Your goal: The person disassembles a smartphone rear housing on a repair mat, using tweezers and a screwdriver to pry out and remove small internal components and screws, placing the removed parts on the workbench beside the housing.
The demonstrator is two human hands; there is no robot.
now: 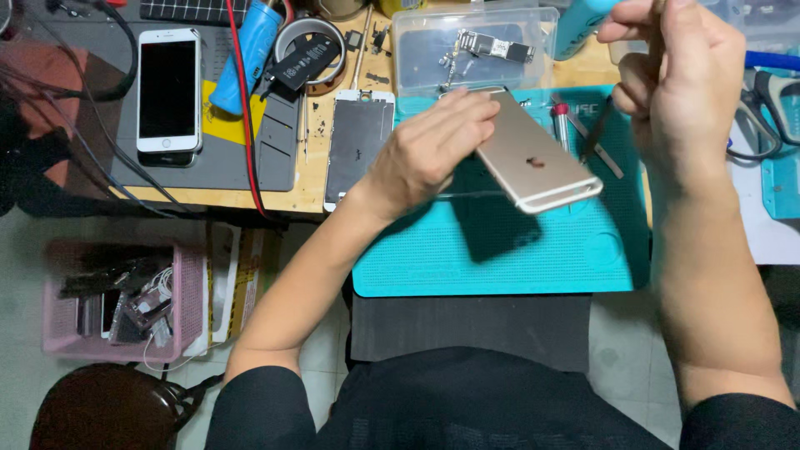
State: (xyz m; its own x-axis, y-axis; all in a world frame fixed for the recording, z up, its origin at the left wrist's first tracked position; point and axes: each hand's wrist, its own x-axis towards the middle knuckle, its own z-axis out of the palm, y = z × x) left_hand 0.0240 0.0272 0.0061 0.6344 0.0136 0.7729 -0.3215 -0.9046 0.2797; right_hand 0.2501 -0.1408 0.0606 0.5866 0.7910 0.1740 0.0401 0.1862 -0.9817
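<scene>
Left hand point(433, 150) gripping the gold phone shell point(537, 162) by its top end, back side up, tilting it above the teal mat point(500, 250); right hand point(667, 83) raised near the bench's far edge, fingers pinched together, contents too small to tell; keeping the shell low over the mat so loose bits land there; holding by the edges, steady, well apart from the loose screen panel point(358, 142) and the clear parts tray point(475, 50).
</scene>
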